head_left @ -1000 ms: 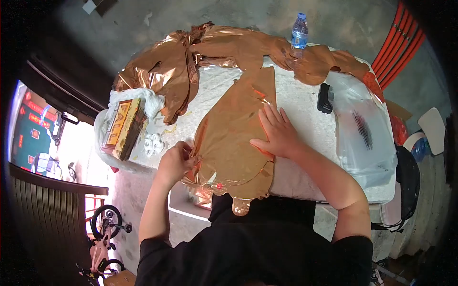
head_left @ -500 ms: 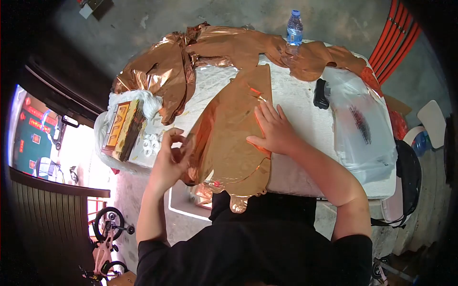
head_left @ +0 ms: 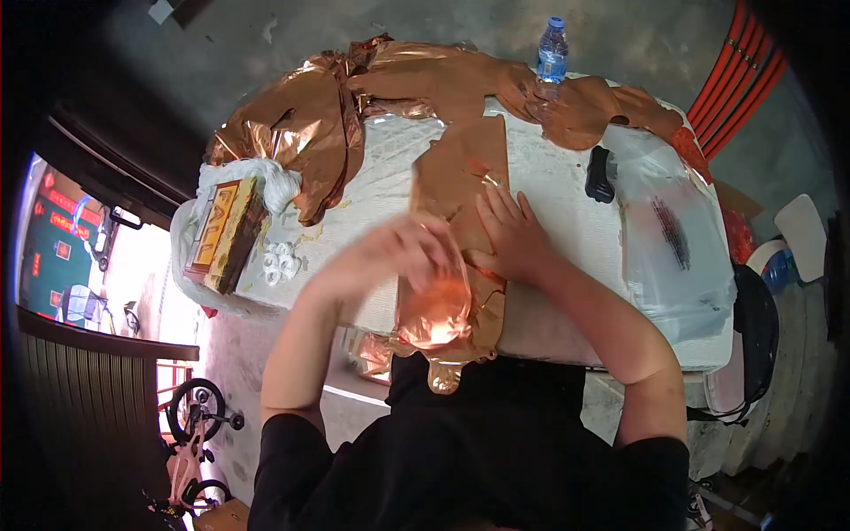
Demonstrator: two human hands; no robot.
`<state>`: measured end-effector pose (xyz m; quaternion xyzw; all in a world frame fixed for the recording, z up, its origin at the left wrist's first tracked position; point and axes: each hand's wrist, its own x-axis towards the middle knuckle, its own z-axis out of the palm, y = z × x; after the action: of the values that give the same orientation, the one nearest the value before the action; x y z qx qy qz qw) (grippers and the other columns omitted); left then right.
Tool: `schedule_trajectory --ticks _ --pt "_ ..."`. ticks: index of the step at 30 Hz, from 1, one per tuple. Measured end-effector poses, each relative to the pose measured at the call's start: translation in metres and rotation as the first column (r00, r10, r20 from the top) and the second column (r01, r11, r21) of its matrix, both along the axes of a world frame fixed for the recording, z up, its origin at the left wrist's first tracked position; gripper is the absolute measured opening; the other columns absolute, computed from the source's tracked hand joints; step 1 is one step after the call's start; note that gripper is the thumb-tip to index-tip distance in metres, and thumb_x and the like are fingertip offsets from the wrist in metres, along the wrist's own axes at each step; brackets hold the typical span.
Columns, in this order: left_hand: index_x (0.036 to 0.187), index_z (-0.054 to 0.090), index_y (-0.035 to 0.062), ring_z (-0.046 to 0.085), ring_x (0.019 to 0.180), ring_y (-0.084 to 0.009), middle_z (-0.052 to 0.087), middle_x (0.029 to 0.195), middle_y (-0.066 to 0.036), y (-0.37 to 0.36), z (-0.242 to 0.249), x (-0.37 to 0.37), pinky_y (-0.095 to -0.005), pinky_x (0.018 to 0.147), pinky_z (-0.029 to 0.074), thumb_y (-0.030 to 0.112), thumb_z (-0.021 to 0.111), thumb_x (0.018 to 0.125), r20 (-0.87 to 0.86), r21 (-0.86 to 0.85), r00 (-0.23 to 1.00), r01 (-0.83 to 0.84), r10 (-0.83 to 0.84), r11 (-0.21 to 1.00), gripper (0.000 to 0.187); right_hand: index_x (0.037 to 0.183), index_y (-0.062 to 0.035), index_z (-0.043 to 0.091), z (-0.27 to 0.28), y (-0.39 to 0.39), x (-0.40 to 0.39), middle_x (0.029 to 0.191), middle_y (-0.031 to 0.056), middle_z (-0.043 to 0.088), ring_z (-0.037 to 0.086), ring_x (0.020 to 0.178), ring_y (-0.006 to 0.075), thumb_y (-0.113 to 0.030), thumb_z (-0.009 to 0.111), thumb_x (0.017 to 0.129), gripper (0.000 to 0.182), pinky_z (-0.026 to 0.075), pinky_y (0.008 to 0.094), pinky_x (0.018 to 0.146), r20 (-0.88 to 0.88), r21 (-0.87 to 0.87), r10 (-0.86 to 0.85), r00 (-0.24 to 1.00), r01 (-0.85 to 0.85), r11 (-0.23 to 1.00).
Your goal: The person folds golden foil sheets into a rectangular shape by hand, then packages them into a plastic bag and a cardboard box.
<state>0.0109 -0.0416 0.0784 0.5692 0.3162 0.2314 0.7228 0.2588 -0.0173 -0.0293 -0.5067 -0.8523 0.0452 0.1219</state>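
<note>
White surface (head_left: 562, 195), copper foil sheet (head_left: 460, 177) running 12 to 6 o'clock

The sheet's 9 o'clock side, wide a moment ago, now turns inward, leaving it narrower. The right hand (head_left: 516, 245) lies flat at its 3 o'clock edge, thumb apart; the left hand (head_left: 394, 257) blurs over the turned part, its grip impossible to tell.

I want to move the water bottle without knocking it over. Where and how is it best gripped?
Probably around the middle of the water bottle, coming level from its near right side with the right hand, which is nearer than the left. It stands upright, and its rounded body rises above the copper-coloured foil around its base.
</note>
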Motion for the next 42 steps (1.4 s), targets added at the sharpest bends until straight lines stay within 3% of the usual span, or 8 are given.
schedule_trajectory --ticks 2,4,7,15,21,37,39,42 --pt "0.125 0.049 0.001 0.059 0.096 -0.0137 0.057 0.112 -0.007 0.036 -0.049 -0.024 -0.0253 0.081 0.049 0.014 0.055 0.094 0.103 -0.048 0.973 -0.203 0.207 0.978 0.035 0.143 0.0026 0.029 0.002 -0.001 -0.002 0.151 0.0223 0.023 0.016 0.143 0.0327 -0.054 0.06 0.08 0.09 0.011 0.0479 0.115 -0.009 -0.006 -0.005 1.0 0.005 1.0" --pt "0.124 0.05 -0.0028 0.058 0.1 -0.0219 0.056 0.123 -0.014 0.05 -0.072 -0.031 -0.0329 0.088 0.047 0.022 0.059 0.092 -0.341 0.668 0.817 -0.137 0.465 0.731 0.042 0.143 0.0025 0.029 0.004 -0.001 -0.002 0.151 0.0222 0.023 0.016 0.143 0.0328 -0.055 0.06 0.08 0.091 0.011 0.0477 0.116 -0.016 -0.01 -0.012 1.0 0.012 1.0" --pt "0.131 0.045 -0.0026 0.05 0.119 -0.0326 0.05 0.131 -0.019 0.047 -0.081 -0.026 -0.0387 0.102 0.039 0.021 0.055 0.093 -0.303 0.855 0.864 0.06 0.403 0.515 0.046 0.143 0.0023 0.029 0.005 -0.001 -0.001 0.151 0.0221 0.022 0.016 0.143 0.0324 -0.055 0.061 0.079 0.091 0.011 0.0476 0.116 -0.037 -0.045 -0.015 0.999 0.014 0.999" --pt "0.147 0.024 0.0048 0.012 0.145 -0.0275 0.021 0.154 -0.014 0.031 -0.082 -0.005 -0.0457 0.116 0.01 0.046 0.039 0.097 -0.65 0.756 0.649 0.497 0.395 0.426 0.066 0.145 -0.0005 0.023 0.006 -0.002 0.001 0.152 0.0216 0.02 0.016 0.143 0.0329 -0.048 0.059 0.082 0.086 0.011 0.0486 0.115 0.01 -0.036 -0.004 1.0 0.005 0.999" --pt "0.149 0.019 0.007 0.011 0.145 -0.0286 0.017 0.156 -0.013 0.031 -0.074 0.004 -0.0494 0.116 0.008 0.054 0.046 0.092 -0.729 0.684 0.592 0.598 0.345 0.419 0.079 0.145 -0.0016 0.025 -0.003 0.0 0.002 0.151 0.0222 0.022 0.018 0.142 0.0338 -0.047 0.055 0.086 0.081 0.012 0.0497 0.115 -0.013 0.029 0.013 1.0 -0.012 1.0" --pt "0.149 0.021 0.0088 0.017 0.143 -0.0296 0.021 0.154 -0.014 0.035 -0.075 0.0 -0.0498 0.115 0.011 0.055 0.053 0.088 -0.664 0.745 0.657 0.539 0.356 0.394 0.083 0.147 -0.0043 0.024 0.007 0.0 -0.001 0.153 0.0156 0.024 0.016 0.143 0.0303 -0.051 0.048 0.089 0.078 0.01 0.0471 0.116 -0.041 -0.032 -0.012 0.999 0.011 0.999" --pt "0.148 0.024 0.0095 0.018 0.143 -0.0299 0.025 0.153 -0.015 0.044 -0.067 -0.006 -0.0493 0.115 0.011 0.05 0.053 0.09 -0.473 0.647 0.866 0.215 0.164 0.731 0.076 0.147 -0.0047 0.022 0.009 0.0 -0.002 0.152 0.0155 0.024 0.016 0.143 0.0303 -0.05 0.049 0.09 0.078 0.01 0.047 0.116 0.031 -0.049 -0.023 0.999 0.025 0.999" --pt "0.146 0.031 0.0096 0.022 0.142 -0.029 0.03 0.15 -0.015 0.052 -0.082 -0.02 -0.0489 0.115 0.014 0.047 0.054 0.09 -0.474 0.748 0.846 0.242 0.243 0.618 0.071 0.148 -0.0066 0.021 0.005 0.0 -0.001 0.152 0.0155 0.025 0.017 0.143 0.0308 -0.049 0.049 0.09 0.077 0.011 0.0472 0.116 -0.003 -0.03 -0.014 1.0 0.014 0.999"
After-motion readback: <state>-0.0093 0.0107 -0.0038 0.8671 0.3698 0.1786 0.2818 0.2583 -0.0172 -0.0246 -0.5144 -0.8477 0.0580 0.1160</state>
